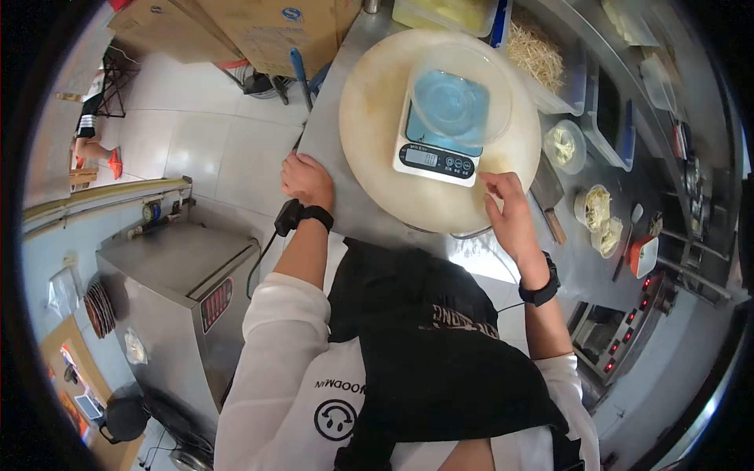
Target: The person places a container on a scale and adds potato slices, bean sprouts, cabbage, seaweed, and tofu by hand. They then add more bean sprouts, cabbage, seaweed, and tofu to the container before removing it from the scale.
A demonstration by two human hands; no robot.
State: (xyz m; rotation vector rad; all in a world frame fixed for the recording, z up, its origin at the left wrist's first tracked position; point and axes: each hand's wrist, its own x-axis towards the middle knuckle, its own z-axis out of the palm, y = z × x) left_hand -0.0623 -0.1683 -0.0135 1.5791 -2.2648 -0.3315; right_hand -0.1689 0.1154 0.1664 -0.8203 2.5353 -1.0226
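Observation:
A white digital scale [437,161] rests on a round cutting board [369,102], with a clear round plastic container [459,94] on its blue-tinted platform. My right hand [509,208] is at the scale's lower right corner, fingers curled; whether they touch the scale or hold anything is unclear. My left hand [307,180] lies at the left edge of the metal counter [318,133], its fingers curled and partly hidden, apart from the scale.
Right of the board lie a cleaver [547,192], a bowl of pale shreds [564,147] and two small tubs [597,208]. Bean sprouts [536,56] fill a bin at the upper right. Cardboard boxes [259,31] stand at the upper left. Another person's leg [93,149] shows far left.

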